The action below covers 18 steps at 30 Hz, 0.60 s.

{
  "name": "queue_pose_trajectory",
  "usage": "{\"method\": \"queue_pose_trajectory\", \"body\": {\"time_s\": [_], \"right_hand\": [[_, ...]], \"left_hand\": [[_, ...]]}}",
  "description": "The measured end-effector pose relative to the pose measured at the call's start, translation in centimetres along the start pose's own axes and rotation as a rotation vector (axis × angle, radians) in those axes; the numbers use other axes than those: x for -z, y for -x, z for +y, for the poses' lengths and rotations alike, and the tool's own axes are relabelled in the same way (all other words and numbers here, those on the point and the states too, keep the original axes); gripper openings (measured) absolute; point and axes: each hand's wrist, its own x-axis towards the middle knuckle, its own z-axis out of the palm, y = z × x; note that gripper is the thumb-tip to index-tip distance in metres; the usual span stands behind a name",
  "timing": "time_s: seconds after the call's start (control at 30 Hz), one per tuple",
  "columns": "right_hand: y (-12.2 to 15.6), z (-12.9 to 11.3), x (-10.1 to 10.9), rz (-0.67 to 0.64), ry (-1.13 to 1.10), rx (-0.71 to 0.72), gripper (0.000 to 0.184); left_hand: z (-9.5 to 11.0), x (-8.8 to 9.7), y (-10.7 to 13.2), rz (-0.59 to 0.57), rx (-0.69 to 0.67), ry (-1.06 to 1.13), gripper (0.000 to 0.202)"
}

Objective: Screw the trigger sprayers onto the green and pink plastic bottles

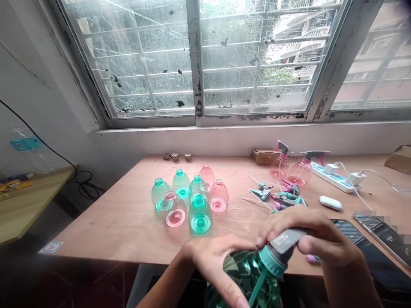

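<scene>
Your left fingers [237,243] are holding the green bottle [245,273] by the near edge of the bench [128,231], likely steadying it; your right fingers [289,219] are gripping its spray head [285,244].

no legible text, sticker [52,247] seemingly marked

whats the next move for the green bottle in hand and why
Probably turn the teal collar to check it's tight: the spray head appears seated, its tube inside the green bottle; the left hand holds the bottle and the right hand grips the head.
</scene>
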Motion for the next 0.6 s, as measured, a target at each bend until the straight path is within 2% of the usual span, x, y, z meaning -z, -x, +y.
{"method": "queue_pose_trajectory", "body": {"time_s": [0.03, 0.1, 0.17, 0.23, 0.27, 0.33, 0.4, 0.5, 0.53, 0.6], "right_hand": [[-0.2, 0.5, 0.2, 0.001, -0.036, 0.028, 0.036], [-0.6, 1.5, 0.8, 0.147, 0.064, -0.019, 0.040], [-0.8, 2.3, 1.4, 0.364, 0.266, -0.142, 0.042], [-0.7, 2.6, 1.7, 0.464, 0.392, -0.269, 0.038], [-0.7, 2.4, 1.5, 0.451, 0.393, -0.300, 0.039], [-0.7, 1.5, 0.8, 0.335, 0.323, -0.297, 0.049], [-1.0, 0.3, -0.4, 0.249, 0.289, -0.290, 0.053], [-1.6, -0.5, -1.7, 0.303, 0.311, -0.348, 0.036], [-1.6, -0.5, -1.7, 0.308, 0.277, -0.349, 0.030], [-1.3, 0.0, -1.2, 0.228, 0.127, -0.282, 0.025]], "left_hand": [[-0.3, 0.2, 0.0, -0.064, -0.016, 0.090, 0.094], [-0.8, 0.5, 0.1, -0.046, -0.051, 0.186, 0.097], [-0.7, 0.6, 0.3, 0.086, -0.080, 0.138, 0.094], [-0.2, 0.4, 0.5, 0.277, -0.069, -0.066, 0.089], [0.1, 0.1, 0.5, 0.376, -0.040, -0.204, 0.087], [0.5, -0.6, 0.3, 0.562, 0.049, -0.483, 0.083], [0.6, -1.4, -0.2, 0.679, 0.107, -0.682, 0.082], [0.3, -2.1, -0.6, 0.685, 0.072, -0.746, 0.085], [0.3, -2.1, -0.5, 0.649, 0.047, -0.708, 0.088], [0.2, -1.9, -0.3, 0.519, 0.005, -0.581, 0.095]]}}
